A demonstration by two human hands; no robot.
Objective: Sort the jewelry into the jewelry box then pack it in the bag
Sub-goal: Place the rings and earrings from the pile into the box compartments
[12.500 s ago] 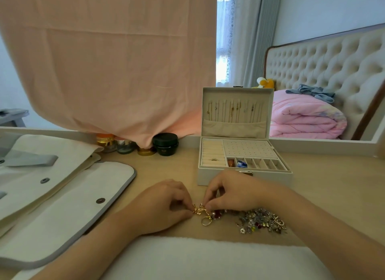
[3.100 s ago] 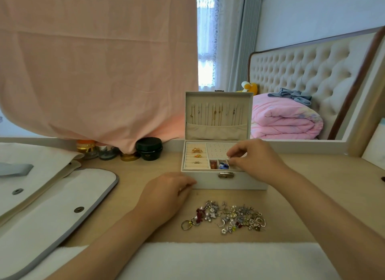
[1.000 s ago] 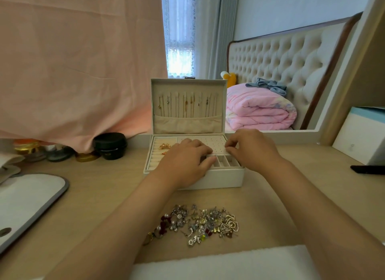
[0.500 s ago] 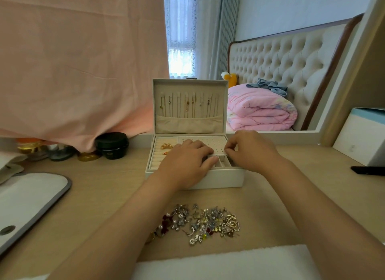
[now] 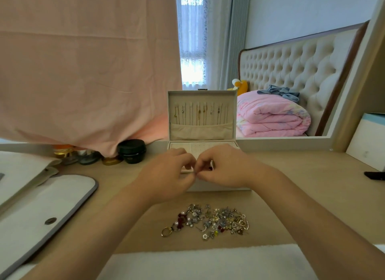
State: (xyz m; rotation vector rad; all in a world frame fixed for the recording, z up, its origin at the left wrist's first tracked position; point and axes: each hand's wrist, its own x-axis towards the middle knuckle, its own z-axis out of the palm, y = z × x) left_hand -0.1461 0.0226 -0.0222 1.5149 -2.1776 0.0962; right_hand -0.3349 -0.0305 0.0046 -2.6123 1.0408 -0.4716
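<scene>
Pinching a tiny dark-red piece of jewelry (image 5: pixel 210 168) in the curled fingers of the right hand (image 5: pixel 225 167), just above the front compartments of the open cream jewelry box (image 5: pixel 202 131). Meeting it with the curled fingertips of the left hand (image 5: pixel 168 173); cannot tell whether gripping the same piece. Likely to slip, being so small, then bounce across the light wooden tabletop (image 5: pixel 291 186) or vanish into the glittering mixed pile of jewelry (image 5: pixel 208 220) in front of the box. Could also land in a wrong compartment, hidden beneath both hands.

L hand (image 5: pixel 166 175) + R hand (image 5: pixel 225 169) hide most of jewelry box (image 5: pixel 201 131) tray; item betw fingertips (image 5: pixel 192 174) too small to ID. Bag (image 5: pixel 41 206) cut off left.
</scene>
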